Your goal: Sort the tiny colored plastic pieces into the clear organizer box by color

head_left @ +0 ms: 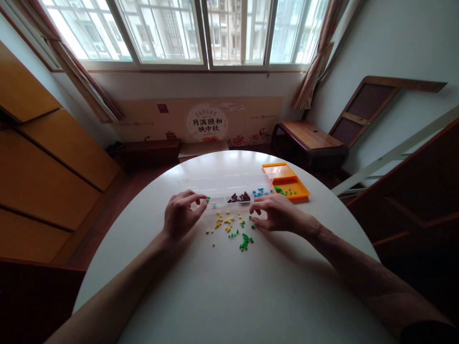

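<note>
While the left hand (pixel 181 215) pinches a green bead (pixel 208 198) over the clear compartment box (pixel 229 193), the right hand (pixel 276 213) (fingers curled, grip unclear) touches loose beads (pixel 233 227) on the white table (pixel 222 286).

This is looking like a room in a home. A round white table (pixel 229 286) is standing before a wide window (pixel 186 31) with curtains (pixel 81 79) hanging at its sides. Wooden cabinets (pixel 43 162) are lining the left wall, and a low wooden bench (pixel 308 136) is sitting in the corner.
</note>
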{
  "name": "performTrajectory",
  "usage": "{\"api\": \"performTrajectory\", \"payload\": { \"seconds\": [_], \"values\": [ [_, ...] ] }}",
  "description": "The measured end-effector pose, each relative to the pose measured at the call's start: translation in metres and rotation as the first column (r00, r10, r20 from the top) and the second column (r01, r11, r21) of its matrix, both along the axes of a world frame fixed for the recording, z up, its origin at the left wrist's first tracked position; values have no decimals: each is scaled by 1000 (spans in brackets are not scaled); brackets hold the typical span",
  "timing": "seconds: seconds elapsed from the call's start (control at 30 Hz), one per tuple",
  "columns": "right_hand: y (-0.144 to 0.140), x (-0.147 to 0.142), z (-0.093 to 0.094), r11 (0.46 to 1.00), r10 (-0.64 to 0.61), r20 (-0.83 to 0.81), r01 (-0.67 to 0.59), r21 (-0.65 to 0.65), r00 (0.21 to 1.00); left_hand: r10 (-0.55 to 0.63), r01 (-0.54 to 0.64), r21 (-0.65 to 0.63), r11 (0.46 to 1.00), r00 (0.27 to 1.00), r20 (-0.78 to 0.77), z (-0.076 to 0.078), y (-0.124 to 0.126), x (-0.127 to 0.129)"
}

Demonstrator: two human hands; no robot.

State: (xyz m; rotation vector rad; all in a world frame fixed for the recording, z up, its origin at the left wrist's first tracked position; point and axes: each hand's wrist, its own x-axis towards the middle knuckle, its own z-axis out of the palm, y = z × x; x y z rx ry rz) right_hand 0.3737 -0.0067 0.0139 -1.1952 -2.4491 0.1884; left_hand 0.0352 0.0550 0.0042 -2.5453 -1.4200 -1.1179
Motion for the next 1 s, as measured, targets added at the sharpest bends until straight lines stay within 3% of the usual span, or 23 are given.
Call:
{"api": "performTrajectory", "payload": {
  "seconds": [0.2, 0.53, 0.67, 0.83, 1.0],
  "values": [
    [0, -5, 2, 1000, 4, -16, -5, -31, 1000, 14, -15, -74, 997, 1000, -12, -2, 0, -2],
    [0, -8, -4, 1000, 23, -28, -23, -6, 999, -24, 25, -31, 999, 1000, 11, 2, -3, 0],
    [2, -12, -7, 995, 52, -98, -43, 91, 994, -186, 185, 32, 982, 982, 37, 3, -8, 6],
    [1, -24, -12, 980, 103, -226, -60, 189, 969, -422, 421, 70, 904, 907, -1, -1, -20, 19],
    [-2, -33, -13, 961, 181, -234, -122, 247, 955, -519, 520, 68, 852, 854, -25, -4, -28, 31]
  ]
}}
